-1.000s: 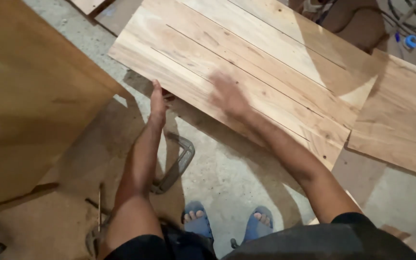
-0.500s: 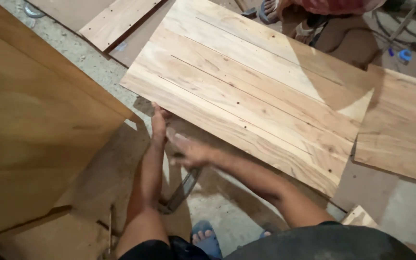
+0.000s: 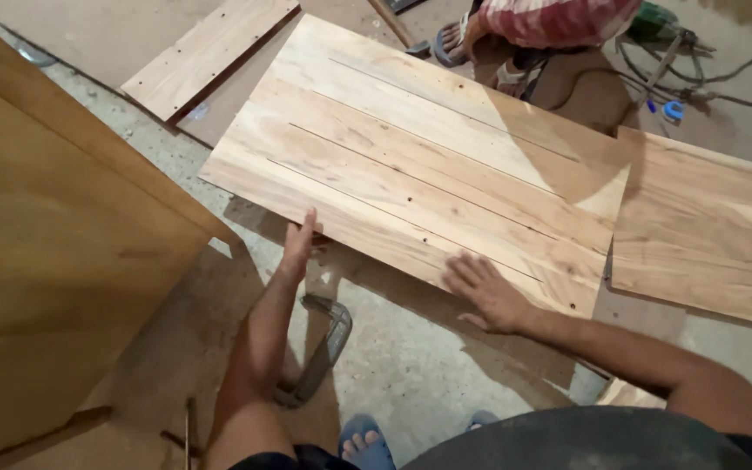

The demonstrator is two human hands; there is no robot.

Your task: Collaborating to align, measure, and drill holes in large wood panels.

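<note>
A wide panel of joined pale wooden planks (image 3: 445, 165) is raised a little off the concrete floor, its near edge towards me. My left hand (image 3: 300, 244) grips that near edge, thumb up against the wood. Further right, my right hand (image 3: 485, 292) rests flat with spread fingers on the panel's top near the same edge. Both forearms reach forward from the bottom of the view.
A big plywood box (image 3: 53, 252) fills the left. A metal clamp (image 3: 319, 352) lies on the floor below my left arm. Another plank panel (image 3: 707, 226) lies at right, a short board (image 3: 206, 57) at the back. Another person's sandalled feet (image 3: 458, 39) and cables (image 3: 698, 61) are at the top.
My right hand left the panel's top, dropped below its near edge, then came back flat onto the top further right. My left hand stayed on the edge. The view shifted.
</note>
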